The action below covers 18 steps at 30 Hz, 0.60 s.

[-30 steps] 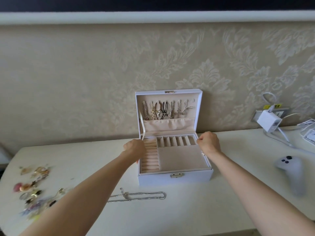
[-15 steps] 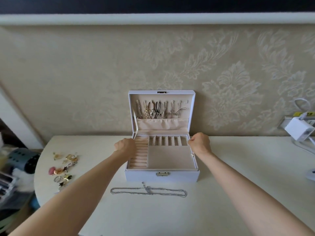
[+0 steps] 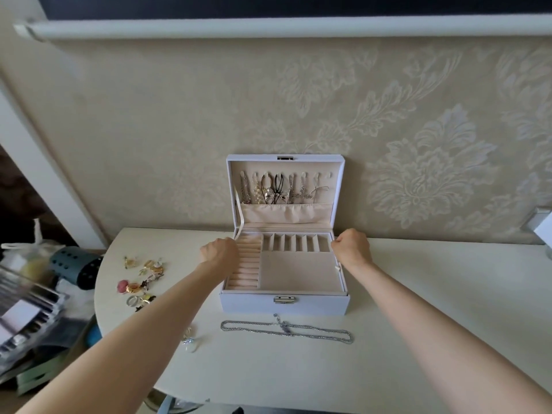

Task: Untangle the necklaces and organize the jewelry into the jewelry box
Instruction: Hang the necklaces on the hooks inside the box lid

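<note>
As left grip point(image 3: 219, 253), right grip point(image 3: 352, 248) clutch tray point(image 3: 295, 271) — necklace point(image 3: 286, 332)

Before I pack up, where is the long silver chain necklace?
Head view, centre: the silver chain necklace lies on the cream table in front of the white jewelry box.

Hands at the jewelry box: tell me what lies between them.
In the head view, the jewelry box's top tray spans from left hand to right hand: ring rolls, then a row of empty narrow slots.
</note>
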Each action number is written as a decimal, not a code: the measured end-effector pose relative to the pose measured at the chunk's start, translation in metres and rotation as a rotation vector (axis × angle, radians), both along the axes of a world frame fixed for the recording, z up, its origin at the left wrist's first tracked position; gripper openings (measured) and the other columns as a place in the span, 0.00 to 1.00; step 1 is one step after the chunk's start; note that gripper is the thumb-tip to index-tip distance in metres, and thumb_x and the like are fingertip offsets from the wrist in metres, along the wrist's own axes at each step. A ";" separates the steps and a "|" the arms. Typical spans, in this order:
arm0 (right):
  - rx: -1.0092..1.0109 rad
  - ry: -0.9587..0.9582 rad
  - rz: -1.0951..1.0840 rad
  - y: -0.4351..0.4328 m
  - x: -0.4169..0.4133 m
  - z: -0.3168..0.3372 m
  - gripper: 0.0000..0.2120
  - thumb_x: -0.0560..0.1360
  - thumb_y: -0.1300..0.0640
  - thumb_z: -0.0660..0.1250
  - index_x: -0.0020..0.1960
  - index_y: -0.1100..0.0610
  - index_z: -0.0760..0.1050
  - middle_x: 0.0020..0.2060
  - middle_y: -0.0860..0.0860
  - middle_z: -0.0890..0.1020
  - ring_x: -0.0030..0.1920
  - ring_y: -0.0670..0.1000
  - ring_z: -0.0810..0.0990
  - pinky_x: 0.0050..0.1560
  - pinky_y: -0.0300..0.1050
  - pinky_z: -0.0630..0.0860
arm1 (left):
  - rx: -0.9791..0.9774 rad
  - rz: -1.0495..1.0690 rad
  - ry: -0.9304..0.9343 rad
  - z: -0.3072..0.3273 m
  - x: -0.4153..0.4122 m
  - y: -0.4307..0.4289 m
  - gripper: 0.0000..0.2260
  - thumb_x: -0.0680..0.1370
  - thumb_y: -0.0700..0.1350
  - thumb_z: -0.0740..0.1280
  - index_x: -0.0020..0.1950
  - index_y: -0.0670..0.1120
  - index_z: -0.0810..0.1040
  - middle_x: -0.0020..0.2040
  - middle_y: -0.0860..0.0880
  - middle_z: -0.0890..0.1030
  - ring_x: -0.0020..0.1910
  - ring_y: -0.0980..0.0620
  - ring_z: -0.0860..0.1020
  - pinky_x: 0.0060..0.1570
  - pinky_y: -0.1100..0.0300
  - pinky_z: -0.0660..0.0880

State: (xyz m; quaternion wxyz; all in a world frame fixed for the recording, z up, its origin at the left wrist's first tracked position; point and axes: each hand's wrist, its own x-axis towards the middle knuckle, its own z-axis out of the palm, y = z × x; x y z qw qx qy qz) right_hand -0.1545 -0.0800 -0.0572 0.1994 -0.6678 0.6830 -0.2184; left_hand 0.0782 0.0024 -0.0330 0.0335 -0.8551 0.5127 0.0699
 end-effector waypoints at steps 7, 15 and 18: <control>-0.277 -0.037 0.219 0.044 0.013 0.013 0.07 0.75 0.57 0.64 0.53 0.55 0.76 0.49 0.51 0.78 0.46 0.53 0.78 0.43 0.44 0.70 | -0.761 -0.497 0.149 -0.016 -0.014 0.042 0.05 0.76 0.43 0.64 0.49 0.42 0.72 0.44 0.45 0.76 0.41 0.45 0.74 0.38 0.53 0.71; -0.211 0.035 0.782 0.116 0.022 0.021 0.08 0.74 0.50 0.69 0.42 0.54 0.81 0.31 0.45 0.80 0.31 0.46 0.72 0.39 0.38 0.66 | -0.154 -0.751 0.031 -0.036 -0.040 0.097 0.15 0.81 0.54 0.58 0.63 0.48 0.70 0.54 0.47 0.81 0.51 0.45 0.78 0.49 0.55 0.70; -0.109 0.281 0.832 0.133 0.019 0.009 0.10 0.77 0.51 0.63 0.53 0.52 0.80 0.45 0.52 0.83 0.47 0.55 0.79 0.47 0.44 0.68 | -0.081 -0.698 -0.030 -0.051 -0.045 0.099 0.18 0.81 0.54 0.56 0.67 0.46 0.65 0.55 0.44 0.80 0.54 0.41 0.77 0.46 0.55 0.67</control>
